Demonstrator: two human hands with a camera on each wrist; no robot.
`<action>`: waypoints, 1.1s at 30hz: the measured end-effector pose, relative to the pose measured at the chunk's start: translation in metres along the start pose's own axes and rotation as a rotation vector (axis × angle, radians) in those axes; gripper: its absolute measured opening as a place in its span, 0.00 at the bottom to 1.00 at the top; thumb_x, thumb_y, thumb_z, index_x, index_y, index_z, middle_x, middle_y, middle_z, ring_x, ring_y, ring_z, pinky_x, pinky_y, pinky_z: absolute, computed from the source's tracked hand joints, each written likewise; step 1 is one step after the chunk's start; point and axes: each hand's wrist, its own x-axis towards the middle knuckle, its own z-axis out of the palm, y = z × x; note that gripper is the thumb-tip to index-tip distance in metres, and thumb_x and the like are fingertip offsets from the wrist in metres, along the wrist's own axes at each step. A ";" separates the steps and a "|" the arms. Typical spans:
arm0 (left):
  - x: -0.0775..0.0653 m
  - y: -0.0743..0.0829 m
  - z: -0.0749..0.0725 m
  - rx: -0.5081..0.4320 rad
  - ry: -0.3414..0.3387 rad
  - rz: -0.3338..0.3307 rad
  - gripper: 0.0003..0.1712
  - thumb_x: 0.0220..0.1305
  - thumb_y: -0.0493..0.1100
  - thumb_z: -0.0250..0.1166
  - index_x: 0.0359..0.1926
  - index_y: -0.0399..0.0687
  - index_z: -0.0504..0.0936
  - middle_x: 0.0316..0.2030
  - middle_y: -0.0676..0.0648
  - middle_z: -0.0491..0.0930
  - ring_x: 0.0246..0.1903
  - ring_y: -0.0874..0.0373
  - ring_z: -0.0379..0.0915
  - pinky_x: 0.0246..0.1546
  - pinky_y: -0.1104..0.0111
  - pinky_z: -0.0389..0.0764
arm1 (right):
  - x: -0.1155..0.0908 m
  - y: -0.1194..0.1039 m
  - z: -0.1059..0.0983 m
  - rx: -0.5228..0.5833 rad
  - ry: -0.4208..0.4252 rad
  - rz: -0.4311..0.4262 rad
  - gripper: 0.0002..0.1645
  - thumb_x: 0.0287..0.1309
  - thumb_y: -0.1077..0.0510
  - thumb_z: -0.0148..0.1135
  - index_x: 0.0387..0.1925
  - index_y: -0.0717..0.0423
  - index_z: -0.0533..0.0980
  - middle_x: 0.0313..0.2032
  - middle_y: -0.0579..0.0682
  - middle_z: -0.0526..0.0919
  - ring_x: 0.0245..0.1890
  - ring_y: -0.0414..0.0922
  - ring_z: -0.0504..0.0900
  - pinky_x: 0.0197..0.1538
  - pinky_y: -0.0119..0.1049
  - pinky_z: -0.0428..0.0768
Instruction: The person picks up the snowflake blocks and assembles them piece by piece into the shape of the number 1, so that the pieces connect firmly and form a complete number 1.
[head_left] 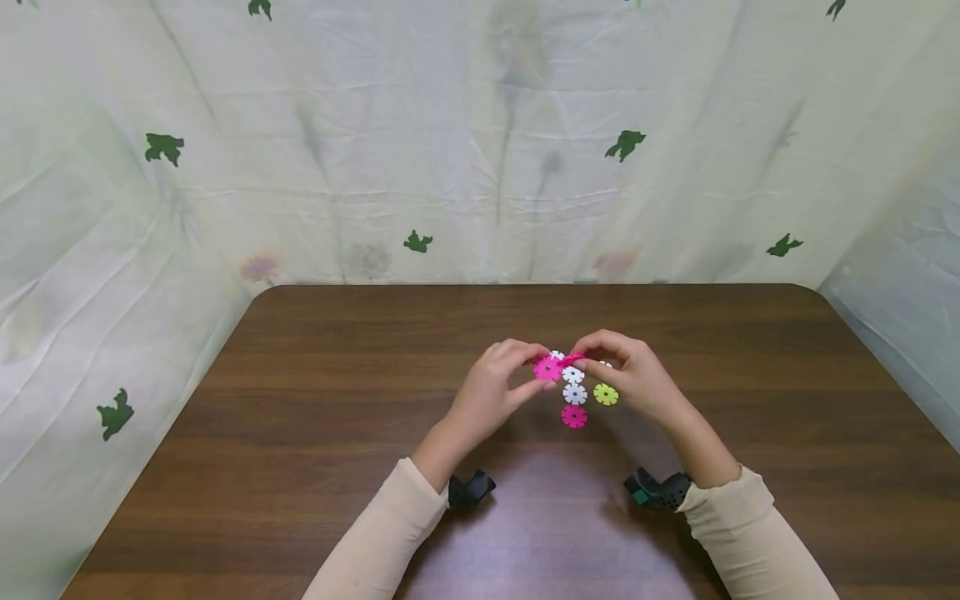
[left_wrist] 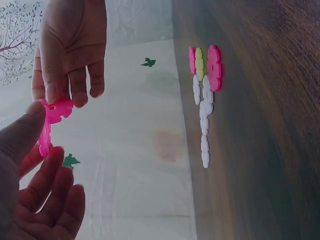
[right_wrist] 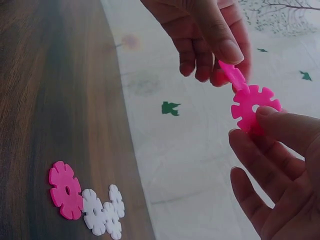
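Note:
Two pink notched plastic discs meet at an angle between the hands, edge to edge. The left hand [head_left: 491, 385] pinches one pink disc [head_left: 547, 367] between thumb and fingertips. The other pink disc [right_wrist: 245, 111] is pinched by the right hand [head_left: 633, 375], its thumb over the face near the centre hole. In both wrist views the pair is held up off the table. Beyond and below them, white discs [head_left: 574, 394] lie in a line on the wood, with a pink disc [right_wrist: 66, 190] at the near end. A yellow-green disc [head_left: 606, 394] lies by the right hand.
The brown wooden table [head_left: 337, 392] reaches back to a pale cloth backdrop [head_left: 450, 150] with green leaf-like shapes. Black wrist cameras sit on the left wrist [head_left: 471, 490] and the right wrist [head_left: 657, 490]. Another white disc [head_left: 557, 356] lies partly behind the held pair.

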 end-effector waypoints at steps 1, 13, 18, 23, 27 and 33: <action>0.000 0.000 0.000 -0.021 -0.006 -0.005 0.20 0.44 0.38 0.72 0.42 0.41 0.79 0.36 0.50 0.77 0.36 0.58 0.71 0.38 0.70 0.73 | 0.000 0.000 0.000 0.003 0.003 -0.007 0.10 0.49 0.70 0.61 0.36 0.61 0.77 0.33 0.49 0.78 0.33 0.46 0.75 0.35 0.32 0.77; 0.006 0.032 -0.017 -0.405 -0.031 -0.224 0.18 0.46 0.29 0.68 0.41 0.30 0.78 0.32 0.39 0.80 0.29 0.53 0.76 0.33 0.65 0.78 | -0.002 -0.011 0.003 -0.028 0.085 -0.147 0.11 0.42 0.76 0.63 0.30 0.64 0.79 0.29 0.52 0.81 0.26 0.41 0.78 0.29 0.31 0.78; 0.005 0.031 -0.016 -0.442 -0.023 -0.218 0.17 0.46 0.30 0.68 0.41 0.29 0.78 0.35 0.38 0.80 0.30 0.53 0.77 0.32 0.65 0.78 | -0.002 -0.005 0.004 -0.034 0.098 -0.194 0.10 0.41 0.75 0.64 0.30 0.64 0.79 0.27 0.53 0.81 0.24 0.38 0.78 0.27 0.29 0.77; 0.005 0.030 -0.015 -0.481 -0.024 -0.232 0.17 0.46 0.29 0.68 0.41 0.28 0.78 0.35 0.37 0.80 0.30 0.53 0.77 0.33 0.63 0.78 | -0.002 -0.006 0.006 -0.056 0.112 -0.204 0.12 0.38 0.77 0.65 0.28 0.64 0.80 0.26 0.52 0.82 0.23 0.43 0.78 0.27 0.27 0.75; 0.004 0.030 -0.016 -0.494 -0.026 -0.241 0.17 0.45 0.29 0.68 0.40 0.28 0.78 0.34 0.38 0.80 0.30 0.53 0.77 0.33 0.63 0.78 | -0.001 -0.017 0.009 -0.065 0.108 -0.203 0.11 0.38 0.78 0.64 0.27 0.67 0.79 0.25 0.55 0.81 0.23 0.48 0.77 0.26 0.26 0.73; 0.004 0.028 -0.018 -0.473 -0.034 -0.240 0.18 0.46 0.29 0.68 0.41 0.30 0.78 0.32 0.39 0.80 0.29 0.55 0.75 0.34 0.64 0.78 | 0.000 -0.034 0.010 -0.036 0.086 -0.183 0.10 0.40 0.79 0.62 0.28 0.70 0.78 0.26 0.58 0.80 0.22 0.49 0.74 0.25 0.26 0.73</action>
